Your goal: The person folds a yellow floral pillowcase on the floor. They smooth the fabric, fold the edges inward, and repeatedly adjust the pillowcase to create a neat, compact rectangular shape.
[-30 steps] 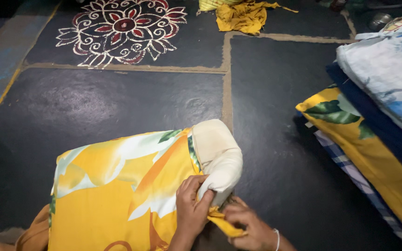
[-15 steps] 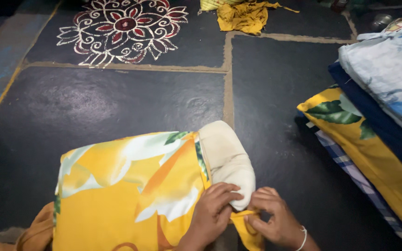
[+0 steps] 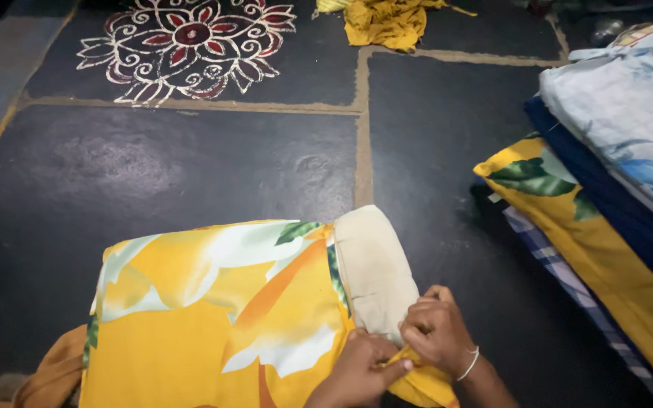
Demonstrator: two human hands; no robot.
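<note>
At the near edge, your left hand (image 3: 360, 370) and right hand (image 3: 438, 332) are both closed on the loose yellow flap (image 3: 417, 385) at the cover's (image 3: 213, 317) open end, touching the cream pillow (image 3: 372, 268) that sticks out to its right. Keep both pinches tight on the hem and pull evenly, so the fabric slides over the corner without bunching. Right of you lies a stack of folded linens (image 3: 614, 181), well apart. Farther off on the dark floor (image 3: 190, 159) are a chalk pattern (image 3: 190, 41) and a crumpled yellow cloth (image 3: 387, 23).
</note>
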